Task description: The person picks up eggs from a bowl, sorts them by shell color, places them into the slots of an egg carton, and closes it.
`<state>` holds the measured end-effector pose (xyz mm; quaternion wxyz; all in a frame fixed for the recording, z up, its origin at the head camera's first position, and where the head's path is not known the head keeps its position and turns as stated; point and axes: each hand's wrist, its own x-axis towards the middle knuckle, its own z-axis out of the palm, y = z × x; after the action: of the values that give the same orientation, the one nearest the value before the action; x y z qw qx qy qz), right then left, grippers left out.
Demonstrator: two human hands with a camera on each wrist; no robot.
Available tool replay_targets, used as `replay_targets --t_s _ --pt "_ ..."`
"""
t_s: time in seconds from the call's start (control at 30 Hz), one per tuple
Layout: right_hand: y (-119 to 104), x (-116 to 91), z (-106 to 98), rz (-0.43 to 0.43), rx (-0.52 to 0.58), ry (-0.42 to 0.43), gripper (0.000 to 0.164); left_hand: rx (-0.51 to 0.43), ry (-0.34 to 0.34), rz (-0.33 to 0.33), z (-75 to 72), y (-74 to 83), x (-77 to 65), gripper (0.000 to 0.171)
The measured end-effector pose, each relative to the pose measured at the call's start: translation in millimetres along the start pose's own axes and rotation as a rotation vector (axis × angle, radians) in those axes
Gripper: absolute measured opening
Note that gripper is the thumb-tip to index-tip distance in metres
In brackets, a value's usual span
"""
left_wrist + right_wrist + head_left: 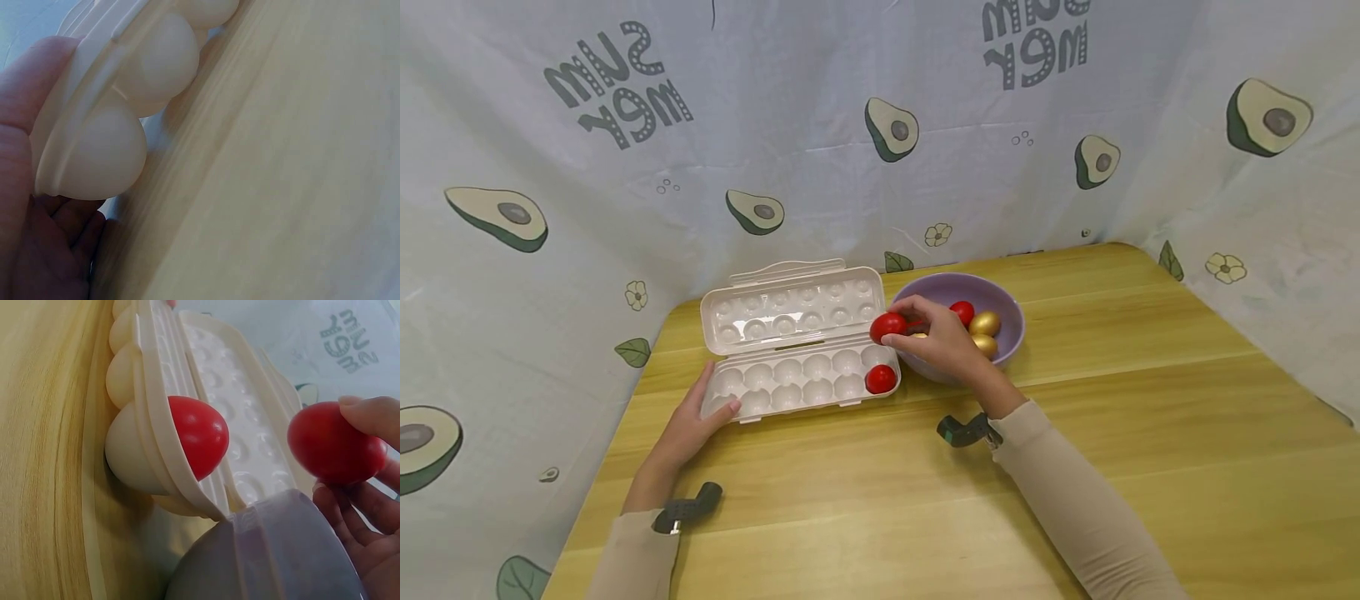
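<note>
My right hand (942, 335) pinches a red egg (888, 327) between thumb and fingers, above the right end of an open white egg carton (802, 407). In the right wrist view the held egg (331, 442) is raised clear of the carton's rim. A second red egg (881, 379) sits in the front right cup of the carton. My left hand (694, 421) grips the carton's left end, thumb over the rim and fingers underneath, as the left wrist view shows. The carton's lid (793, 309) is tipped back behind the cups.
A purple bowl (1017, 321) stands right of the carton, close against it, with a red egg (962, 312) and several gold eggs (985, 323) inside. The right forearm reaches over the wooden table (1150, 400). A printed curtain (820, 100) hangs behind the table.
</note>
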<state>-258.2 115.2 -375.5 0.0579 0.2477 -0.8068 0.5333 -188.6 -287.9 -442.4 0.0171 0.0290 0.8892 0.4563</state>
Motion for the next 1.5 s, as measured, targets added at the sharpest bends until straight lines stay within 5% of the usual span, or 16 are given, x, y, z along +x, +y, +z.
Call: replay_targets --t_s 1.0,1.5 --pt "-6.7 -1.5 16.2 -0.076 0.001 -0.046 0.045 0.011 0.000 0.015 1.5 -0.2 0.8 0.092" --pt "-12.1 -3.5 25.1 -0.043 0.036 -0.073 0.040 0.016 0.014 0.028 0.3 0.4 -0.3 0.092"
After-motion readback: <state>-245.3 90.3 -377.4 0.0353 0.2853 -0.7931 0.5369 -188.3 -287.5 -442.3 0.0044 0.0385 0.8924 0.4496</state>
